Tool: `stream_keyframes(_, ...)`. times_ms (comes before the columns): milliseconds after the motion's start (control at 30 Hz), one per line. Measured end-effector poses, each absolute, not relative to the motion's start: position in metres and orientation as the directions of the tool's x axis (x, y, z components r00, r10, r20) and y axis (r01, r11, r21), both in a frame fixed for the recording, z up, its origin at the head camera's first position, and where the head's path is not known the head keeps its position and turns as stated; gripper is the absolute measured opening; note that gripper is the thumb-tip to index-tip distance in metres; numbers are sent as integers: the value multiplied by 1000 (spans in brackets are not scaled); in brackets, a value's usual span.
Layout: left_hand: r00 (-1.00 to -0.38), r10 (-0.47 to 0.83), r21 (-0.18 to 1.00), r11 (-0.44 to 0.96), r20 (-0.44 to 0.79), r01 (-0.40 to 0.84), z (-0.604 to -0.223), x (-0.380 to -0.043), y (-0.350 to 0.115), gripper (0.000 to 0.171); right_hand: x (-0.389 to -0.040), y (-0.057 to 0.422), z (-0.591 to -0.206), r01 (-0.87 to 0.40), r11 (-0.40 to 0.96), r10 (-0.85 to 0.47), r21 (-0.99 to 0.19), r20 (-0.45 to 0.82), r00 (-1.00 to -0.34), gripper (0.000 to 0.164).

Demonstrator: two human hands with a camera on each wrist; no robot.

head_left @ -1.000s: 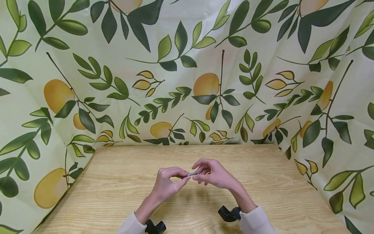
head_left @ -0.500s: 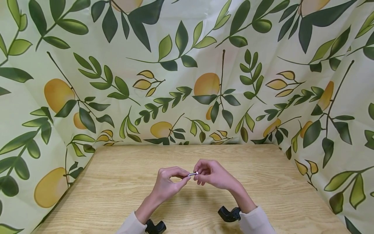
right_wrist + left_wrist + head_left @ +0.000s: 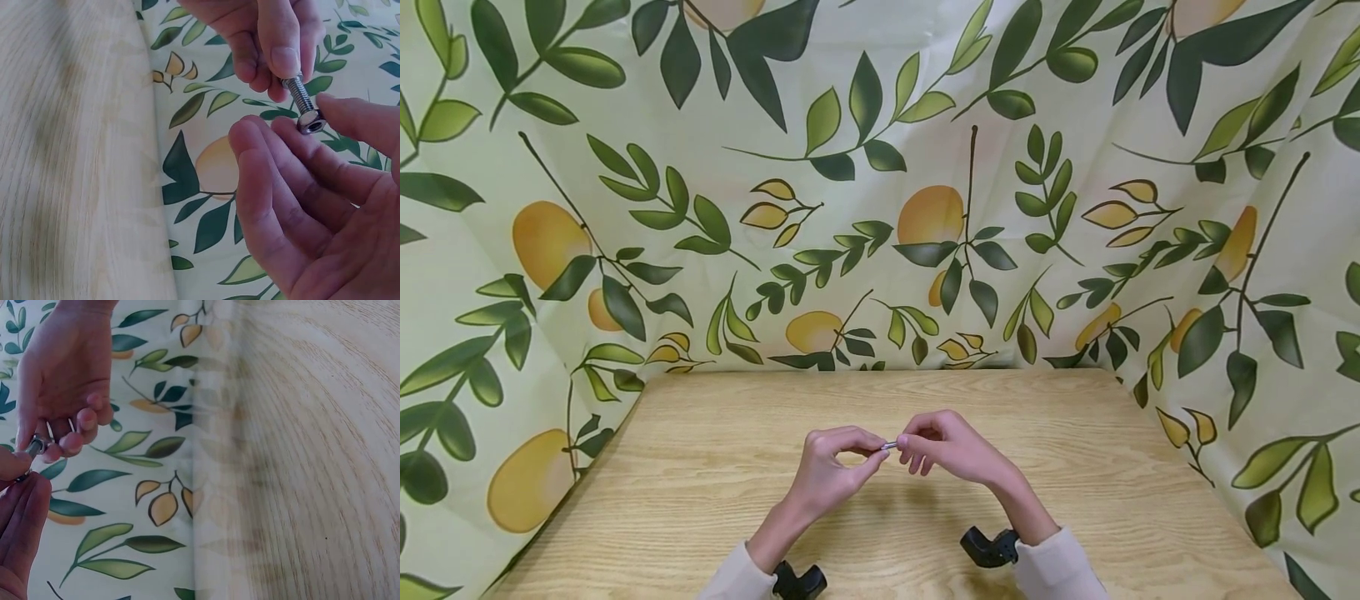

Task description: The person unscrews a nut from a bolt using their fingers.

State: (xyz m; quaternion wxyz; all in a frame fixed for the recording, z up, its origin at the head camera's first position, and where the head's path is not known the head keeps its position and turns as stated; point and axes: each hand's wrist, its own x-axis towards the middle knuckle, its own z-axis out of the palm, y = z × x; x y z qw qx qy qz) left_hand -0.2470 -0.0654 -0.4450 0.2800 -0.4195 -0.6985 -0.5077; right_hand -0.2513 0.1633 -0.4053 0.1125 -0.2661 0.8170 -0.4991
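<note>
In the head view, my left hand (image 3: 833,467) pinches one end of a small metal bolt (image 3: 891,445) between thumb and fingertips, above the table. Threads run along the bolt (image 3: 301,97) in the right wrist view, and a shiny hex nut (image 3: 311,122) with a dark hole sits on its free end. My right hand (image 3: 947,446) has its thumb and a fingertip at either side of that nut, its other fingers loosely bent. The bolt's far end is hidden by the left fingers (image 3: 282,59).
Below the hands lies a light wood-grain table (image 3: 737,417). A white cloth (image 3: 865,250) printed with fruit and leaves hangs behind it and at both sides. Black wrist-worn devices (image 3: 988,547) sit by the sleeves.
My right fingers have come together over the bolt's nut end, which showed uncovered half a second ago in the head view. The left hand stays in place.
</note>
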Motion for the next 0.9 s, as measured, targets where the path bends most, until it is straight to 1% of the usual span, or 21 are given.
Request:
stream_keyframes(167, -490, 303, 474, 129, 817, 871, -444, -248, -65, 16, -251, 163, -405, -331, 329, -541, -884, 111, -833, 11)
stream_keyframes(233, -489, 304, 472, 131, 818, 872, -444, -248, -65, 15, -251, 163, -405, -332, 321, -533, -887, 120, -837, 9)
stream_keyframes(467, -518, 304, 501, 138, 799, 854, -445, -247, -65, 15, -251, 161, -406, -354, 303, -522, -885, 157, -838, 13)
stream_keyframes(767, -508, 306, 495, 125, 805, 860, -443, -246, -66, 15, -249, 161, -406, -354, 277, -501, -893, 180, -846, 14)
stream_keyframes(900, -513, 302, 499, 128, 804, 857, -444, -246, -67, 15, -249, 162, -405, -346, 301, -484, -889, 170, -858, 14)
